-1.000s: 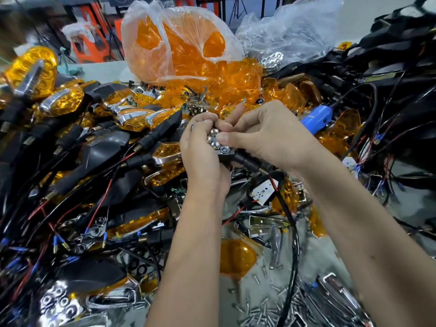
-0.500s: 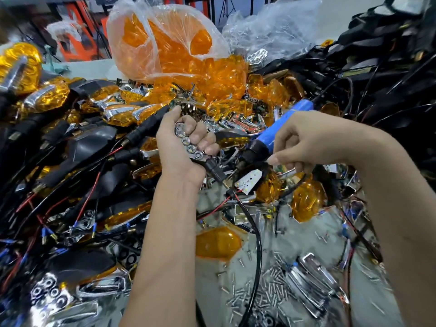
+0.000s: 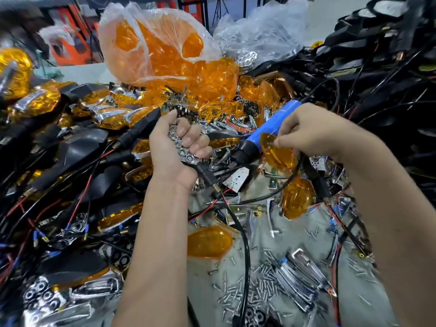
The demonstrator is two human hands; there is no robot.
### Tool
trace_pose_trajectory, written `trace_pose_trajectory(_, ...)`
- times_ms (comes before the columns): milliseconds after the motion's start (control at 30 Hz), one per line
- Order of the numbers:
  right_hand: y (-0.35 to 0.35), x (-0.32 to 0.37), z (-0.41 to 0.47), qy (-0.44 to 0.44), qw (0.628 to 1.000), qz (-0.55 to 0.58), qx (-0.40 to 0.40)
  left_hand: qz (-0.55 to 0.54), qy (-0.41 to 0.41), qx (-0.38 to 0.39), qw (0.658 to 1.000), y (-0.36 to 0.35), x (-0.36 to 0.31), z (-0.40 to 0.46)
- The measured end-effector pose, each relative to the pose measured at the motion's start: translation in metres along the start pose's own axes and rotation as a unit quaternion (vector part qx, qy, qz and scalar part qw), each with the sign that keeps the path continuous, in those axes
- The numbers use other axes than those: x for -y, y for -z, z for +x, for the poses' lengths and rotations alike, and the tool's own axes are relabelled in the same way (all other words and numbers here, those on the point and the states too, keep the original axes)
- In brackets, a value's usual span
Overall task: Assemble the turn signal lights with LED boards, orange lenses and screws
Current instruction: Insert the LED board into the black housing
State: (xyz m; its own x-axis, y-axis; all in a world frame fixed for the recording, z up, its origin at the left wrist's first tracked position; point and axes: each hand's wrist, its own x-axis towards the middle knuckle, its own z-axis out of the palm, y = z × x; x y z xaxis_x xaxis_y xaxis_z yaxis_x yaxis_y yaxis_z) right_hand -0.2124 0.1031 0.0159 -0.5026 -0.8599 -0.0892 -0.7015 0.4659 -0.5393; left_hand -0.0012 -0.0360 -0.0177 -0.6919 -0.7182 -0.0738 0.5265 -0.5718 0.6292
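Holding: my left hand (image 3: 175, 147) is wrapped round a half-built signal light (image 3: 182, 149), fingers curled over the chrome face with its row of LED cups; black stem and red/black wires hang out below the palm.
Right hand: my right hand (image 3: 313, 133) is pinching one orange lens (image 3: 278, 153) by its upper edge, thumb and fingertip closed on the rim; lens hangs just right of the blue screwdriver (image 3: 266, 128), apart from the light.
Lens handling: I'd judge it light, thin, stiff plastic. Glossy, so likely slippery, and the edges could crack if squeezed. Grip by the rim, keep prints off the faces.
Light handling: light but awkward, since the wire tail drags. The stem is rubbery; the chrome shell is the firm place to hold. Keep fingers clear of the lens seat.
Next: looks like seating the lens over the LED face, so my left fingers need to shift off the front first.
Screws: loose pile of screws (image 3: 254, 286) on the counter (image 3: 295, 223) below, small and easy to scatter.
Spare parts: bag of lenses (image 3: 162, 43) at the back, a bare LED board (image 3: 236, 177) lying under the screwdriver tip.
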Motion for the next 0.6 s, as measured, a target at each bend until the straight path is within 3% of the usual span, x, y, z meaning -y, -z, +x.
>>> trace_pose_trajectory(133, 0.001, 0.002, 0.002, 0.033, 0.993, 0.108, -0.042, -0.004, 0.003, 0.006, 1.000, 0.003, -0.001, 0.000)
trace_pose_trajectory(400, -0.018, 0.022, 0.001, 0.107, 0.960, 0.257, -0.007, 0.010, 0.018, -0.006, 1.000, -0.001, 0.006, 0.002)
trace_pose_trajectory(533, -0.029, 0.043, 0.004, 0.117, 0.895, 0.425, 0.063, -0.005, 0.023, -0.029, 0.999, -0.008, 0.016, 0.004)
trace_pose_trajectory(600, -0.037, 0.056, 0.008, 0.142, 0.879, 0.453, 0.048, -0.019, 0.027, -0.043, 0.999, -0.010, 0.019, 0.005)
